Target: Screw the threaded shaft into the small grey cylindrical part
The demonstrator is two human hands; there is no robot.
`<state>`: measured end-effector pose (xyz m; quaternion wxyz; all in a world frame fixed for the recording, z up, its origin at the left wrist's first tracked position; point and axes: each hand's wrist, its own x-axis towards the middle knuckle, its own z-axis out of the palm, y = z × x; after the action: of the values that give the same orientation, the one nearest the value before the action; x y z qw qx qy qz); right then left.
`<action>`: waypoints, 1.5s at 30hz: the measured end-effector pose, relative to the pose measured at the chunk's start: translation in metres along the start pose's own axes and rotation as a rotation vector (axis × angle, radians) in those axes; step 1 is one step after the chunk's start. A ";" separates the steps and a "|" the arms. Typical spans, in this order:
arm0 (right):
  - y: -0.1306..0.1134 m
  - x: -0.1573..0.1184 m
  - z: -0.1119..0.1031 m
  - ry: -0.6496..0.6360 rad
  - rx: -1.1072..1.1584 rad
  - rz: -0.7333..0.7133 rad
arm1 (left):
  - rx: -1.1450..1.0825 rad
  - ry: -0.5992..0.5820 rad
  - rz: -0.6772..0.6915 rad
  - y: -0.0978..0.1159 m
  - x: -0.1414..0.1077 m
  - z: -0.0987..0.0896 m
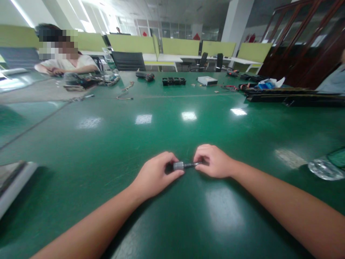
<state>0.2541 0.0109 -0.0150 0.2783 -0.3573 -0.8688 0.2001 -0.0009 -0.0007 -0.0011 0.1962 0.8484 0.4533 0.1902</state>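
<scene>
Two hands, one slim part, and a slick green tabletop

From where I stand, the green table [161,138] takes up most of the view, glossy under the lights. Across it, to the left, sits a person [82,64] in a pale top. Long black bars [293,96] lie at the far right; a pale-edged slab [20,183] juts in at the near left, and a clear bottle [326,169] lies at the right edge, well apart from the work.

In the middle, the left hand [153,176] pinches a grey cylinder [178,166] between thumb and fingers. The right hand [218,162] is closed on the far end of its thin dark stem [189,165]. Whether the part touches the tabletop, I can't tell.

That stem worries me: uneven pressure from the two hands could bend it. The cylinder looks smooth and round, so a loosened left pinch could let it slip and roll.
</scene>
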 end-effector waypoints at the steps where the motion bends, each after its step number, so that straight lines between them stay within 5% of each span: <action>1: 0.000 0.000 -0.001 -0.005 0.004 -0.006 | 0.000 -0.001 0.002 0.000 0.000 0.000; 23: 0.010 0.000 -0.009 -0.014 0.013 -0.021 | 0.008 0.001 0.002 -0.001 0.000 0.000; 34: -0.011 0.001 0.009 0.025 0.309 0.210 | 0.003 0.008 -0.007 0.001 0.001 -0.001; 45: -0.010 0.003 0.010 0.026 0.118 0.065 | 0.000 0.004 -0.001 0.000 0.001 -0.001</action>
<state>0.2411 0.0050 -0.0162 0.3033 -0.3710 -0.8397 0.2554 -0.0005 0.0004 0.0001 0.1952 0.8478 0.4543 0.1918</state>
